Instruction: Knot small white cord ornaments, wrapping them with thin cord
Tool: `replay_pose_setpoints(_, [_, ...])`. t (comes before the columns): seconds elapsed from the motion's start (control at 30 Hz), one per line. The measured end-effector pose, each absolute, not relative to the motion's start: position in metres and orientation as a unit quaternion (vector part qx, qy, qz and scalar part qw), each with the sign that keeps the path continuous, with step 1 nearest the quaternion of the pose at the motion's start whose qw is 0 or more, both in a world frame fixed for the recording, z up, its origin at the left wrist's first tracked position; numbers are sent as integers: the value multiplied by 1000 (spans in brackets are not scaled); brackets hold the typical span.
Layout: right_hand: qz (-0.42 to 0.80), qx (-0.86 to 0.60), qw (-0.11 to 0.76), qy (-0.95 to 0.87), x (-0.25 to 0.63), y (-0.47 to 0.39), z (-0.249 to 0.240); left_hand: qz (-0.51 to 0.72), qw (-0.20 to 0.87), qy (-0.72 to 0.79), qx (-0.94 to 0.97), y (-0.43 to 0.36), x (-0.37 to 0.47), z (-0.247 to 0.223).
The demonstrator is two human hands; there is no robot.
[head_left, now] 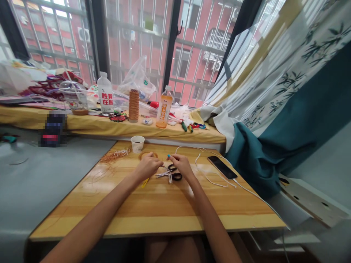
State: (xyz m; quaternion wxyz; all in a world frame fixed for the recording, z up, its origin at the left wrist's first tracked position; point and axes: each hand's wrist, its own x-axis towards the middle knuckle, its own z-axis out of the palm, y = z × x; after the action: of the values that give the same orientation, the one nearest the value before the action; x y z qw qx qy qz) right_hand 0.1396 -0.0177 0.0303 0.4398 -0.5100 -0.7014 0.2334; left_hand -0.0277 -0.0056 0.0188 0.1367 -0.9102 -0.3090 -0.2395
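The left hand [149, 167] and the right hand [182, 165] face each other low over the worktop [153, 202], with the white cord [170, 178] between them and hanging just below, across the scissors [177, 176]. The left grip looks clamped on the cord near the fingertips; the right fingertips are drawn in close, but whether they meet, or pinch a strand, I cannot tell. To handle the cord well, the left pinch would best hold firm and near the working point, while the right guides with light, even tension, since a slack strand could twist or slip. The scissors lie under the cord, their blades pointing left, so a loose end could snag on them; a little height, or sliding them aside, should give cleaner room. The yellow strip [145, 182] beside the left hand and the brown ring [144, 155] just beyond it also call for small, controlled movements. Spare cord [216, 183] lies to the right, near the phone [222, 167] and its cable [257, 199]; these pale lines look alike and are easily confused. The cup [137, 144] stands upright beyond the left hand, so elbows and wrists are best kept low and steady.
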Motion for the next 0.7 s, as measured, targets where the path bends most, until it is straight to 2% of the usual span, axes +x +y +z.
replay_pose_setpoints(0.2, [332,-512,445,-656,141,-10,26,-367,16,-274,-889,-6,-23,18])
replay_pose_setpoints(0.4, [299,-539,480,-624,134,-12,17,-406,-139,-358,-829,-9,-21,27])
replay_pose_setpoints(0.57, [182,-546,477,-665,128,-21,15,-413,-268,-467,-735,0,-28,27])
replay_pose_setpoints(0.63, [48,-521,412,-746,124,-27,13,-390,-284,-495,-723,5,-31,23])
replay_pose_setpoints(0.7, [-136,-453,317,-822,120,-31,11,-359,-244,-520,-736,7,-33,18])
